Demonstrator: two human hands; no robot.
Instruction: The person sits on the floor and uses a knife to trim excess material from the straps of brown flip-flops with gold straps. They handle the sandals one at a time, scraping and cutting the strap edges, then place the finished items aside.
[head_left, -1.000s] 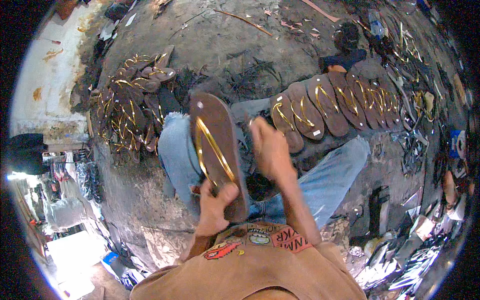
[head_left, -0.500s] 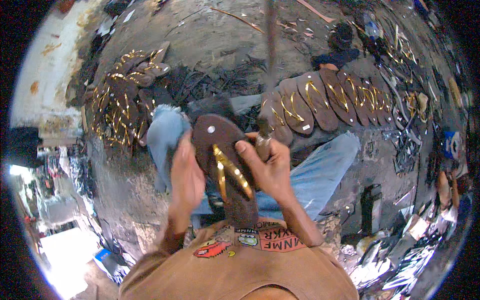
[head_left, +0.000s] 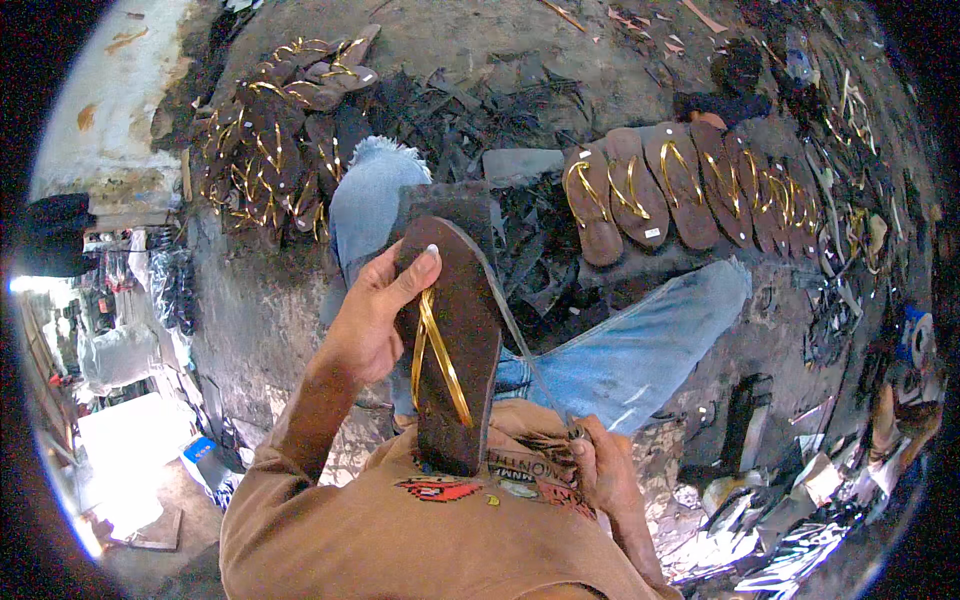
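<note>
A dark brown flip-flop (head_left: 462, 330) with a shiny gold V-shaped strap stands toe-up in front of my shirt. My left hand (head_left: 375, 310) grips it near the toe, thumb pressed on the top face, fingers behind. A thin grey strip (head_left: 522, 345) curves along its right edge from the toe and runs down to my right hand (head_left: 605, 465). That hand is closed on the strip's lower end; whether it holds anything else is hidden. Behind the toe shows a dark flat slab (head_left: 447, 200).
A row of similar gold-strapped flip-flops (head_left: 682, 185) lies beyond my right leg (head_left: 650, 335). More are heaped in a pile (head_left: 265, 150) at the far left, beyond my left knee (head_left: 378, 205). Dark offcuts (head_left: 540, 240) litter the floor between. Shiny scraps (head_left: 770, 540) lie at lower right.
My right hand has moved from the flip-flop's right edge down and to the right. My left hand now clasps the toe, thumb on top. The whole view has shifted slightly.
</note>
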